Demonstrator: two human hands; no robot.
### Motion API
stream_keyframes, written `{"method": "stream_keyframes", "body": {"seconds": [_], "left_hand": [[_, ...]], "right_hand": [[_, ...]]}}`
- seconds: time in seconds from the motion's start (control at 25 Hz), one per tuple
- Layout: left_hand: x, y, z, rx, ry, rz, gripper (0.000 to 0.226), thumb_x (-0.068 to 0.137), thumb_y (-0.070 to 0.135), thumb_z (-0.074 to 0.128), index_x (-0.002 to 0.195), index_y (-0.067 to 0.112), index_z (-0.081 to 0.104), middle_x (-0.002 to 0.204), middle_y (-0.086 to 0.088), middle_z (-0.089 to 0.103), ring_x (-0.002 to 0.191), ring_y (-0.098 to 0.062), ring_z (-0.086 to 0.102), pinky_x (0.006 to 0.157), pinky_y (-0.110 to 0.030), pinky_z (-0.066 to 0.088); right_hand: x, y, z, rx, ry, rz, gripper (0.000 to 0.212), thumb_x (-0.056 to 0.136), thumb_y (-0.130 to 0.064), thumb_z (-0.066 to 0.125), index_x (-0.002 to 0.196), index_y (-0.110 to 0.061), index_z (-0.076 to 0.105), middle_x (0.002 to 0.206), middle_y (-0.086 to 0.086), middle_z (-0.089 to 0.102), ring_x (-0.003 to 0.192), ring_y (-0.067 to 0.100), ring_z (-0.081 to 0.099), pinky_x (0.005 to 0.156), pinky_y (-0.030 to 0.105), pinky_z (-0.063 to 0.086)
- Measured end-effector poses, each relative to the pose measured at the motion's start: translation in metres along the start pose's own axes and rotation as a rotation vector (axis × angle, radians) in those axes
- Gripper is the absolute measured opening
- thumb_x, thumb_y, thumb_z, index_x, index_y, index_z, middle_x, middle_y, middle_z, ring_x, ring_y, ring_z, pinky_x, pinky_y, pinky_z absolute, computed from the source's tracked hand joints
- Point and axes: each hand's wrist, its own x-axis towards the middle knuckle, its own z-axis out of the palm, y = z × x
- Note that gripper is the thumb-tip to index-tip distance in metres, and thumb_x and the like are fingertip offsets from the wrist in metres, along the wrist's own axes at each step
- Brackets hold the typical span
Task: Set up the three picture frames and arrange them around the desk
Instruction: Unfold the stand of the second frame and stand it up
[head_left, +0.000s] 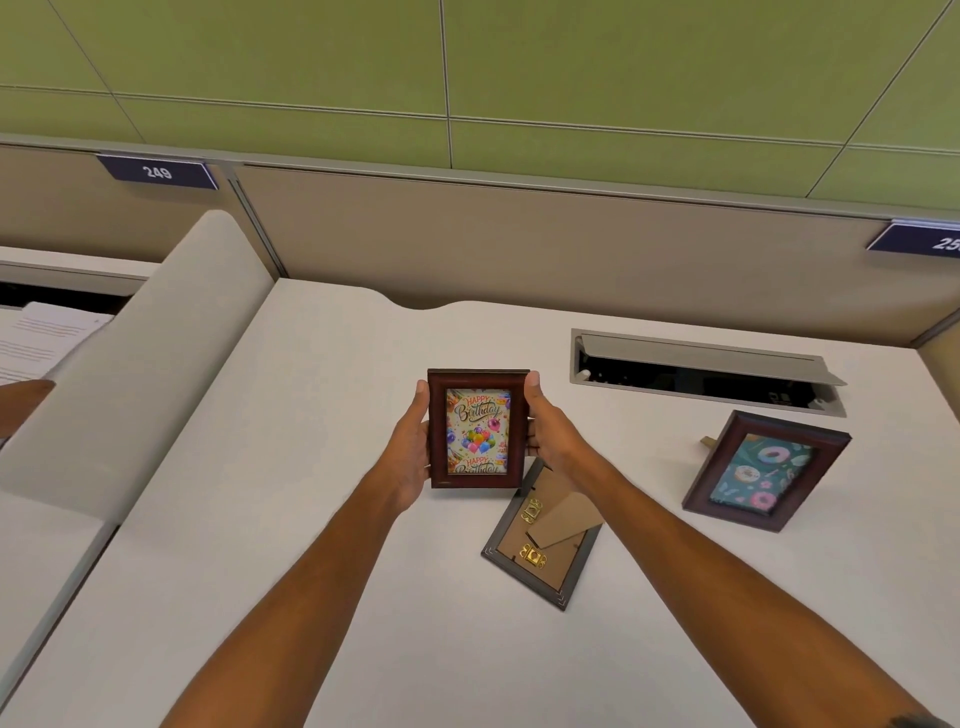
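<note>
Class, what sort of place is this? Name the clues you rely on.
Probably an office cubicle: numbered navy desk sign "249", beige partition panel, and a grey cable hatch sunk in the white desk.

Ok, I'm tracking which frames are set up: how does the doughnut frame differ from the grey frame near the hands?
The doughnut frame stands propped on its easel leg, picture facing the camera; the grey frame lies face down, showing its cardboard back and brass clips. The doughnut frame has a dark reddish-brown moulding, the grey frame a grey one. The doughnut frame stands apart at the right. Both rest on the white desk.
</note>
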Motion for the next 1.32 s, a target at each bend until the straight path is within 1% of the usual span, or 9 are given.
{"method": "stream_keyframes", "body": {"seconds": [0.2,0.4,0.64,0.76,0.88,1.04,1.16,1.24,1.32], "left_hand": [[0.013,-0.002,-0.007,-0.033,0.01,-0.019,0.078,0.097,0.088,0.028,0.121,0.034,0.078,0.132,-0.004,0.079,0.123,-0.027,0.074,0.119,-0.053,0.049],[0.022,-0.009,-0.014,-0.077,0.005,-0.037,0.085,0.098,0.086,0.023,0.14,0.028,0.069,0.147,-0.009,0.071,0.133,-0.031,0.069,0.123,-0.055,0.045],[0.027,-0.015,-0.017,-0.112,-0.026,-0.052,0.096,0.098,0.087,0.022,0.155,0.02,0.06,0.15,-0.011,0.069,0.139,-0.035,0.065,0.127,-0.055,0.041],[0.029,-0.019,-0.017,-0.122,-0.027,-0.051,0.096,0.098,0.087,0.022,0.155,0.02,0.061,0.149,-0.011,0.07,0.138,-0.034,0.065,0.125,-0.052,0.043],[0.03,-0.025,-0.019,-0.151,-0.037,-0.042,0.093,0.098,0.087,0.023,0.151,0.021,0.063,0.147,-0.01,0.071,0.135,-0.031,0.067,0.12,-0.048,0.045],[0.028,-0.029,-0.02,-0.17,-0.037,-0.038,0.089,0.1,0.084,0.024,0.151,0.02,0.06,0.145,-0.008,0.07,0.134,-0.03,0.066,0.117,-0.046,0.047],[0.022,-0.036,-0.022,-0.193,0.075,0.0,0.081,0.105,0.077,0.032,0.15,0.015,0.059,0.141,-0.01,0.07,0.13,-0.031,0.067,0.112,-0.045,0.052],[0.017,-0.047,-0.025,-0.17,0.223,0.007,0.071,0.108,0.068,0.04,0.144,0.01,0.062,0.134,-0.013,0.072,0.125,-0.032,0.069,0.114,-0.049,0.052],[0.012,-0.062,-0.031,-0.101,0.396,-0.025,0.055,0.111,0.051,0.053,0.134,0.004,0.068,0.12,-0.016,0.075,0.11,-0.031,0.072,0.104,-0.049,0.057]], "right_hand": [[0.016,0.002,0.008,0.005,0.006,-0.001,0.079,0.084,-0.085,0.028,0.133,-0.032,0.06,0.146,0.011,0.066,0.126,0.03,0.067,0.113,0.05,0.051],[0.028,0.006,0.01,-0.013,-0.001,-0.005,0.071,0.096,-0.079,0.025,0.135,-0.032,0.061,0.148,0.011,0.065,0.13,0.029,0.065,0.115,0.048,0.049],[0.033,0.01,0.007,-0.055,-0.023,-0.001,0.096,0.084,-0.086,0.027,0.15,-0.022,0.057,0.155,0.013,0.059,0.141,0.032,0.057,0.124,0.052,0.039],[0.034,0.013,0.006,-0.038,-0.027,-0.003,0.086,0.084,-0.086,0.027,0.138,-0.029,0.062,0.152,0.012,0.062,0.135,0.029,0.061,0.12,0.048,0.043],[0.031,0.015,0.006,-0.045,-0.04,-0.008,0.07,0.086,-0.085,0.026,0.12,-0.038,0.065,0.145,0.011,0.067,0.115,0.02,0.068,0.106,0.04,0.048],[0.029,0.016,0.004,-0.057,-0.054,-0.015,0.076,0.094,-0.08,0.024,0.134,-0.029,0.064,0.145,0.01,0.066,0.125,0.025,0.064,0.11,0.042,0.046],[0.023,0.012,0.001,-0.069,-0.064,-0.048,0.081,0.092,-0.079,0.024,0.141,-0.026,0.062,0.147,0.01,0.065,0.129,0.026,0.062,0.111,0.043,0.046],[0.017,0.012,-0.006,-0.079,-0.031,-0.065,0.085,0.095,-0.077,0.023,0.146,-0.021,0.061,0.148,0.01,0.064,0.134,0.028,0.061,0.115,0.046,0.044],[0.008,0.016,-0.016,-0.071,0.024,-0.084,0.088,0.093,-0.078,0.025,0.145,-0.018,0.062,0.146,0.009,0.066,0.132,0.026,0.062,0.115,0.047,0.045]]}}
